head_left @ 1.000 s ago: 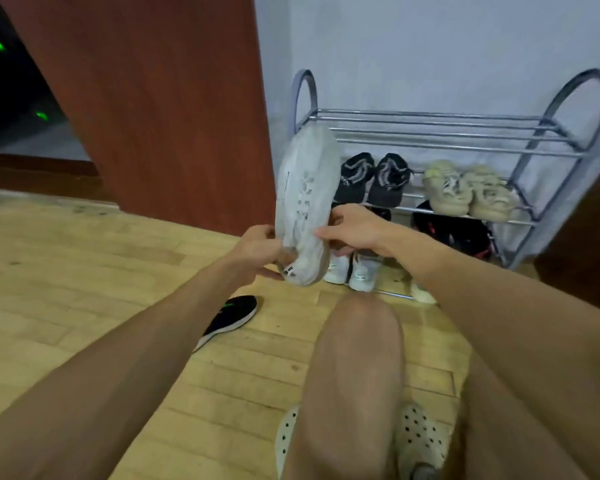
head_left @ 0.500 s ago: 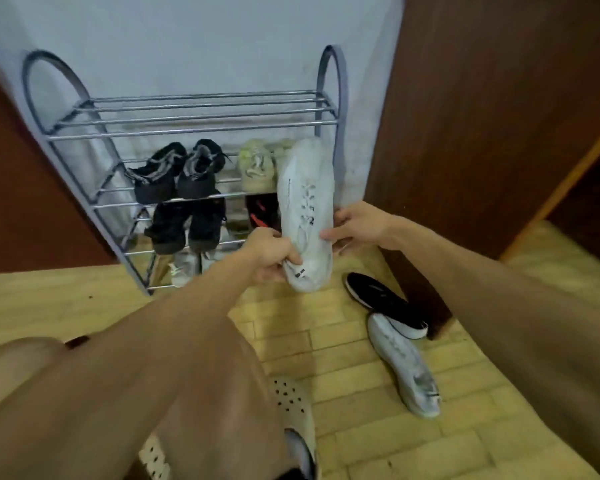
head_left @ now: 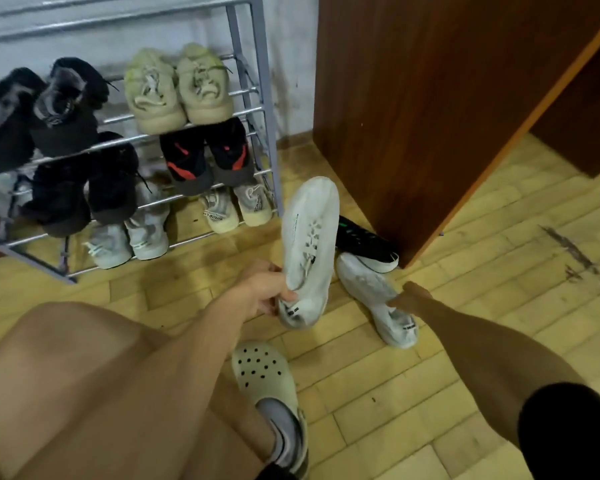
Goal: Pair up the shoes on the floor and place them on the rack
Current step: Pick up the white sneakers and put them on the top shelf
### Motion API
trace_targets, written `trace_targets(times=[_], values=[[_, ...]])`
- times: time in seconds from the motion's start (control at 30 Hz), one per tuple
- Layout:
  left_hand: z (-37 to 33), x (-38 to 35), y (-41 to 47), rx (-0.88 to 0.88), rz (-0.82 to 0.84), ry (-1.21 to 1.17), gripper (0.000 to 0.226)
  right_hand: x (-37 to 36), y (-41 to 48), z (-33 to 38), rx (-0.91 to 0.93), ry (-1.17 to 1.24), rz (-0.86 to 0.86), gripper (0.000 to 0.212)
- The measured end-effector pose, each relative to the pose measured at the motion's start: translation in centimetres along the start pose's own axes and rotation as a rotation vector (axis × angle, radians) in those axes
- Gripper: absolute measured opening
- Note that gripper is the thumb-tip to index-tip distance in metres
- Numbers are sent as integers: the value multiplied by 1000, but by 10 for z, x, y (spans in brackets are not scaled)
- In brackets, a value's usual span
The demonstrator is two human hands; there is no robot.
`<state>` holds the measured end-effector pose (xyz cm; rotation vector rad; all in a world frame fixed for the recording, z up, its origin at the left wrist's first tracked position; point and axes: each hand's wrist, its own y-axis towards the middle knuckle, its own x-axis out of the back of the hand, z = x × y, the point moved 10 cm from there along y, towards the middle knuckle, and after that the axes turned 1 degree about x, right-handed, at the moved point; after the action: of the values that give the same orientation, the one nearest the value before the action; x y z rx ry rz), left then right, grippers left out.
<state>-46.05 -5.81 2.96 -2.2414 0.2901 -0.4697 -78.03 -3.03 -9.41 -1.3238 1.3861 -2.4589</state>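
A white sneaker [head_left: 309, 251] is held upright in the left hand [head_left: 262, 292], whose fingers are clenched around its heel end, so that the toe points up and the laced top faces the camera. It is raised just off the wooden floor [head_left: 482, 244], between the shoe rack [head_left: 257, 81] and a brown wooden cabinet [head_left: 413, 98]. A second white sneaker [head_left: 374, 299] lies flat on the floor just right of the held one, heel toward the camera. The right hand [head_left: 411, 297] is stretched down to it and its fingertips are laid against the shoe's side near the collar; whether a grip is closed on it cannot be told, since the fingers are partly hidden behind the wrist. A black sneaker [head_left: 364, 242] with a white sole is seen on the floor behind the two white ones, touching the foot of the cabinet. The rack is already filled on its visible tiers: a dark pair [head_left: 42, 105] and a beige pair [head_left: 177, 86] on the upper tier, another black pair [head_left: 84, 188] and a black-and-red pair [head_left: 205, 157] below, and two pale pairs [head_left: 129, 237] at the bottom. A pale perforated clog [head_left: 264, 372] is worn on the person's foot in the foreground.
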Motion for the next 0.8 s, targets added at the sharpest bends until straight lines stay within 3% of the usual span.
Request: trace_targets(times=[0.07, 0.13, 0.27, 0.4, 0.5, 0.63, 0.8], values=[[-3, -2, 5, 1, 11, 29, 29, -25, 14, -26, -78, -27, 11, 69], [-4, -6, 9, 17, 22, 34, 37, -41, 14, -31, -73, -71, -6, 71], [-1, -15, 15, 39, 40, 46, 42, -60, 10, -37, -135, 63, -30, 76], [10, -16, 11, 72, 34, 49, 37, -99, -6, -29, -175, 333, 133, 43], [17, -16, 1, 92, 29, 35, 42, -129, -28, -19, -198, 413, 257, 34], [20, -18, -12, 79, 48, -31, 41, -139, -50, -9, -160, 343, 326, 36], [22, -15, -37, 46, 14, -53, 43, -94, -75, 21, 22, 177, 221, 24]])
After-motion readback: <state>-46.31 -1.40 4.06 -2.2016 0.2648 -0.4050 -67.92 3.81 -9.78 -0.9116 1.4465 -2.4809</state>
